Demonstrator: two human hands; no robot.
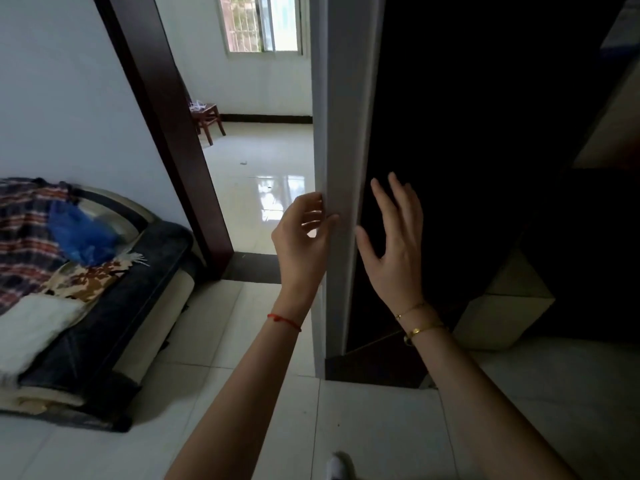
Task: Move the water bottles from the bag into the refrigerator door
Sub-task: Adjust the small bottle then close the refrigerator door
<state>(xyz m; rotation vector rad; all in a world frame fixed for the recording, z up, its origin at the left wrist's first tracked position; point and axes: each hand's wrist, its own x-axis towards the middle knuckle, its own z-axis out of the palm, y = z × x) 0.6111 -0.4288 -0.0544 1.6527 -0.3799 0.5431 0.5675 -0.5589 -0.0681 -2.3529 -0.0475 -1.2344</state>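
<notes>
Two bare hands reach up to the tall refrigerator door (343, 116), which has a pale grey edge and a glossy black front. The left hand (304, 233) is at the grey edge: its fingers curl round the far corner and the thumb tip rests on the grey face, so it pinches the edge lightly. The right hand (394, 244) is flat and wide open, fingers spread over the black front and holding nothing; I cannot tell whether the palm touches the surface. A thin red string bracelet (285, 321) circles the left wrist, and two gold bracelets (420, 323) circle the right.

Well apart to the left, a crumpled blue plastic bag (81, 233) lies on the dark upholstered sofa (138, 289), on top of a striped plaid blanket (24, 223). What it contains is hidden.

Beyond the dark brown wooden door frame (162, 116), a small wooden stool (207, 117) stands on the shiny pale tiled floor (263, 157) under a barred window (259, 22).
</notes>
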